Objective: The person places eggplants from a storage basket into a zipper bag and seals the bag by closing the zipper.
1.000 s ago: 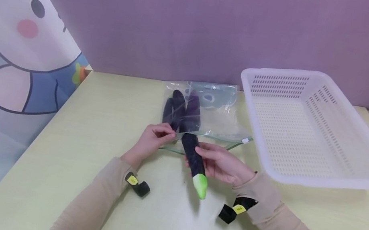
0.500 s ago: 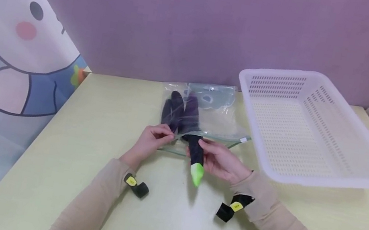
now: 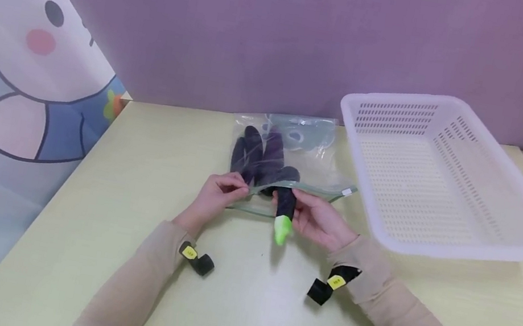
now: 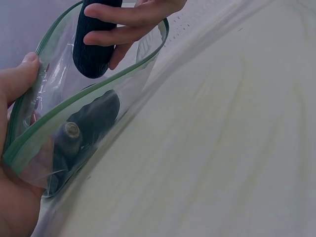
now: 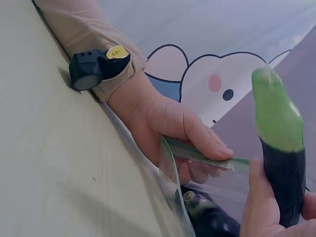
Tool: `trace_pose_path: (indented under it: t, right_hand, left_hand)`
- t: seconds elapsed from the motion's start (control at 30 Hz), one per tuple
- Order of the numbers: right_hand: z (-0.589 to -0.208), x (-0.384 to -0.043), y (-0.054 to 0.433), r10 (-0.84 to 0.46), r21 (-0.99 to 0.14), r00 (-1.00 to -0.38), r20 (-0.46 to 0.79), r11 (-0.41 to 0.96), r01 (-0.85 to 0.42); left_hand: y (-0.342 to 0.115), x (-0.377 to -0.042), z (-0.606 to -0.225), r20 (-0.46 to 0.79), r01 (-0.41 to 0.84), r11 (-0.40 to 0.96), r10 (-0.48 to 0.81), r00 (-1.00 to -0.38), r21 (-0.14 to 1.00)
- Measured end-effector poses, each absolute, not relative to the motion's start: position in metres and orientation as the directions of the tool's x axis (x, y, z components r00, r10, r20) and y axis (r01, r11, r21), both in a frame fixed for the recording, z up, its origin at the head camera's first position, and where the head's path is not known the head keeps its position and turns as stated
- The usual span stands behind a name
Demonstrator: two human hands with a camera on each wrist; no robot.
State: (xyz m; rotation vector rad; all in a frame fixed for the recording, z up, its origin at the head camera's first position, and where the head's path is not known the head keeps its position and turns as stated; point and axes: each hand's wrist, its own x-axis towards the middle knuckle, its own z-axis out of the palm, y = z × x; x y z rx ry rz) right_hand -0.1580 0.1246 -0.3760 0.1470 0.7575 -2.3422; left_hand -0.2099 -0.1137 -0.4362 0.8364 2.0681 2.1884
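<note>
A clear zip bag (image 3: 314,163) with a green seal lies on the table, its mouth toward me. Several dark eggplants (image 3: 251,152) are inside it. My left hand (image 3: 216,197) pinches the bag's edge at the left of the mouth; in the left wrist view, the green rim (image 4: 74,101) gapes. My right hand (image 3: 321,220) grips another dark eggplant with a bright green stem end (image 3: 283,229). Its far end is inside the bag, while the green end points toward me outside the mouth. The right wrist view shows that eggplant (image 5: 284,168) between thumb and fingers.
A white perforated plastic basket (image 3: 441,204) stands to the right, close to the bag's right corner. Behind the table rises a purple wall (image 3: 303,37). On the left hangs a cloth (image 3: 11,104) with a cartoon animal.
My right hand has pushed the eggplant away from me, farther into the bag, and its green end has swung left. The left hand keeps its pinch on the bag, almost still.
</note>
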Motion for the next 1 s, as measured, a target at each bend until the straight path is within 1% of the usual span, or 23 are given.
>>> trace_pose_path:
  t: [0.3,0.5,0.7,0.93,1.0]
  right_hand:
    - [-0.374,-0.165,0.111,-0.422,-0.467,-0.838,-0.345,-0.697,0.544]
    - [-0.372,-0.172,0.108,-0.354,-0.417,-0.848,-0.394,-0.754,0.508]
    - [-0.372,-0.177,0.108,-0.302,-0.418,-0.845,-0.441,-0.764,0.491]
    - [-0.373,-0.184,0.099,-0.236,-0.521,-0.873,-0.426,-0.725,0.450]
    - [-0.374,-0.186,0.096,-0.232,-0.533,-0.877,-0.421,-0.719,0.446]
  left_hand:
    - [-0.116,-0.207,-0.437,0.343,0.324,-0.114,0.357,-0.869,0.939]
    - [-0.112,-0.208,-0.433,0.348,0.332,-0.110,0.364,-0.864,0.937]
    - [-0.109,-0.208,-0.432,0.334,0.328,-0.080,0.364,-0.869,0.941]
    - [-0.110,-0.207,-0.433,0.319,0.316,-0.070,0.364,-0.875,0.946]
    - [-0.110,-0.207,-0.433,0.320,0.319,-0.064,0.361,-0.876,0.946]
